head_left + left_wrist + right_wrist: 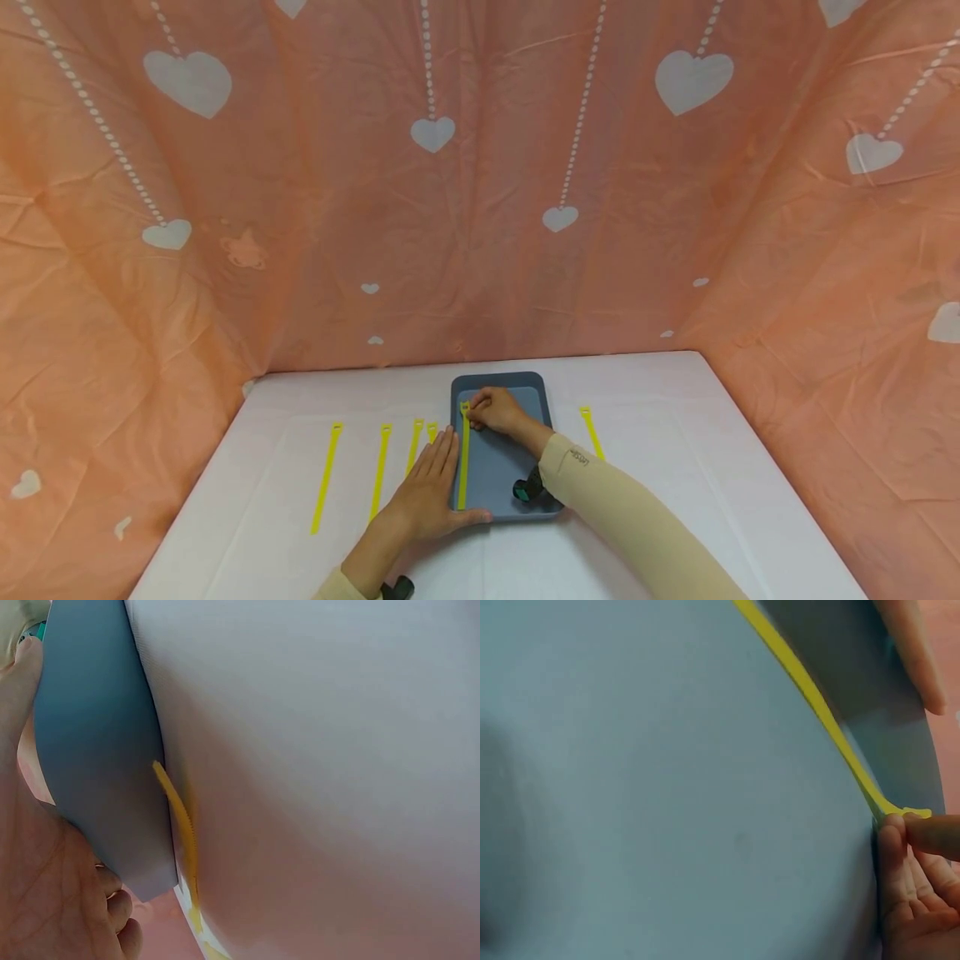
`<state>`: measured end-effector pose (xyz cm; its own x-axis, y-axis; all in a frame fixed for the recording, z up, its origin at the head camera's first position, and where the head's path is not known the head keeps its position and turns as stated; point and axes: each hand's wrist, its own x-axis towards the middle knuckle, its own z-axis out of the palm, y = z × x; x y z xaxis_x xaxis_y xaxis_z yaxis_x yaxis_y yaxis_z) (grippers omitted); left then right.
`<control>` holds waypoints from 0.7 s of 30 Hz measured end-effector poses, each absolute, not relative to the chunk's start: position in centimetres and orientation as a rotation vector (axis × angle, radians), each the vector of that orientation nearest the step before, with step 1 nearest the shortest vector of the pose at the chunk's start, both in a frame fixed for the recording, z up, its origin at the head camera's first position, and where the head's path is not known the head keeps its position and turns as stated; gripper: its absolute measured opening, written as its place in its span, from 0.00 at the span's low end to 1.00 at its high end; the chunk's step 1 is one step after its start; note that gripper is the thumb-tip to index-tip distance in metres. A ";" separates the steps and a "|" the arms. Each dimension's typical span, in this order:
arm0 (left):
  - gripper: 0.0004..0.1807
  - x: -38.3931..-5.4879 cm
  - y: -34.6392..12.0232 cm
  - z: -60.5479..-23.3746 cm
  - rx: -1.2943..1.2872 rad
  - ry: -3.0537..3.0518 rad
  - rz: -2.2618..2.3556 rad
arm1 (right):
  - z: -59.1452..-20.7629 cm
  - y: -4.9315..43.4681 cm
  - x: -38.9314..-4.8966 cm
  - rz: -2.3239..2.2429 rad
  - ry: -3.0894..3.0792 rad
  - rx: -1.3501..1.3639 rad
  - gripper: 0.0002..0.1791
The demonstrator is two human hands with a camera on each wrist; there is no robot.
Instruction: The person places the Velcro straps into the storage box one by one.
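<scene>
**Strap laid in tray, both hands on it**

R hand (497, 411) is over the far-left part of the blue-grey tray (510, 475), fingers curled, thumb + fingertips pinching the head end of a yellow strap (463, 458). Strap runs straight along the tray's left inner wall, far end to near end, lying on the tray floor. Right wrist view confirms: fingertips (900, 840) clamp the strap's widened tip right at the tray wall, rest of strap stretches away taut.

L hand (429, 492) lies flat, fingers straight + together, against the tray's left outer edge, thumb hooked round the near-left corner; holds nothing, just presses. Left wrist view: palm sits on the tray rim, a yellow strap just beside it on the table.

Tray sits mid-table on a white table (675, 500). Four more yellow straps (327, 475) lie parallel on the table left of the tray; the two nearest are partly hidden by the L hand. One more strap (591, 431) lies right of the tray, apart from it. Peach heart-print cloth (480, 167) hangs behind + at the sides.
</scene>
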<state>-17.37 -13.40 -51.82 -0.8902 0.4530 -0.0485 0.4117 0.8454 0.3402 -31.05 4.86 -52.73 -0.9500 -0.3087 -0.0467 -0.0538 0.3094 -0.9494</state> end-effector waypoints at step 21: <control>0.74 -17.4 -13.4 -52.1 0.689 2.906 0.455 | -53.0 4.6 -31.3 -1.713 2.353 -0.303 0.06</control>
<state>-17.35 -13.43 -52.09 -0.8890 0.4554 -0.0470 0.4193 0.8511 0.3159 -31.33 4.61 -52.98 -0.9557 -0.2895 -0.0521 -0.0392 0.3010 -0.9528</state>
